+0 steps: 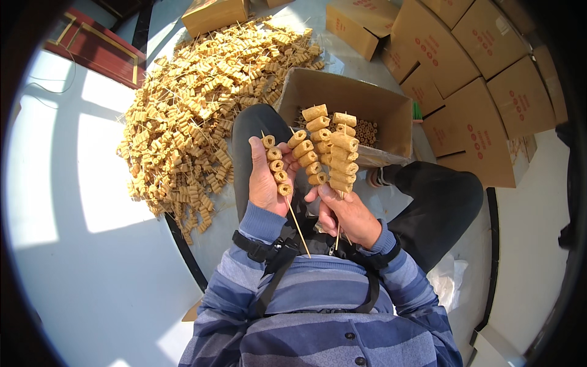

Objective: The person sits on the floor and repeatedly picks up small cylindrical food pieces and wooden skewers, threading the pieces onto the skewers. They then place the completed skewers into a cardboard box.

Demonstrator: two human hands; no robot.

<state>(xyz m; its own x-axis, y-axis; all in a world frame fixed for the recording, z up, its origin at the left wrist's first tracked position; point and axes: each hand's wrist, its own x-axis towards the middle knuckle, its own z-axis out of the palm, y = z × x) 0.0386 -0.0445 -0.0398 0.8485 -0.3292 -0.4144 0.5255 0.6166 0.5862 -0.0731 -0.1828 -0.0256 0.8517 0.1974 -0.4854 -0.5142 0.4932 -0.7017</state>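
My left hand (266, 185) is closed round one skewer (276, 166) of golden-brown hollow rolls, its bare stick pointing down toward my lap. Several more skewers (343, 160) of the same rolls fan out above my right hand (350, 215), which grips their sticks near the bottom. Between the two hands, another skewer (302, 150) leans close to my left fingertips; whether they touch it I cannot tell. Just beyond the rolls stands an open cardboard box (378, 96) with skewered rolls (367, 133) lying inside, partly hidden by those I hold.
A large heap of skewered rolls (202, 104) covers the floor at the far left. Closed cardboard cartons (461, 79) are stacked at the right, with another carton (361, 24) behind the open box. My bent knee (446, 192) reaches right, near a clear plastic bag (448, 278).
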